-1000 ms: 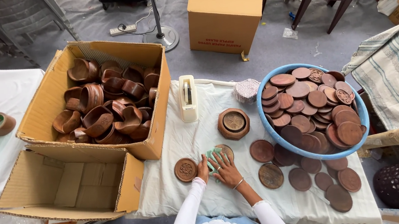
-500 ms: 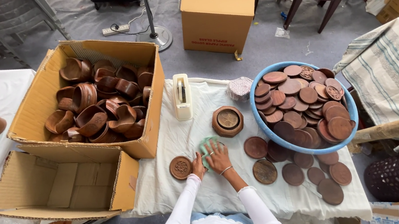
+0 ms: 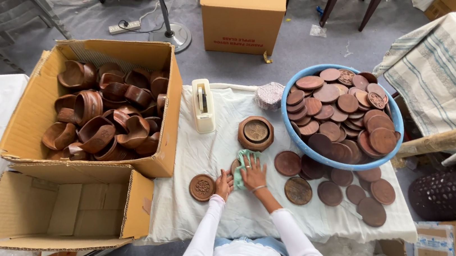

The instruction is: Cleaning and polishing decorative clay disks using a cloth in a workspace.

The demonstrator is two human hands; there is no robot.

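My right hand [image 3: 254,171] presses a light green cloth [image 3: 241,161] flat onto a round wooden lid on the white-covered table [image 3: 208,152]. My left hand [image 3: 224,184] steadies the lid's left edge, which is mostly hidden under the cloth. A carved wooden disc [image 3: 202,187] lies just left of my left hand. A round wooden container [image 3: 255,133] stands right behind the cloth.
A blue basin [image 3: 390,111] full of wooden lids sits at right, with several loose lids [image 3: 330,190] on the cloth before it. A cardboard box of wooden bowls [image 3: 103,115] is at left, an empty box [image 3: 61,205] below it, a white tape dispenser [image 3: 202,105] behind.
Both hands stay on the lid with the cloth; the right hand has shifted slightly over it. The camera view has moved a little to the left.
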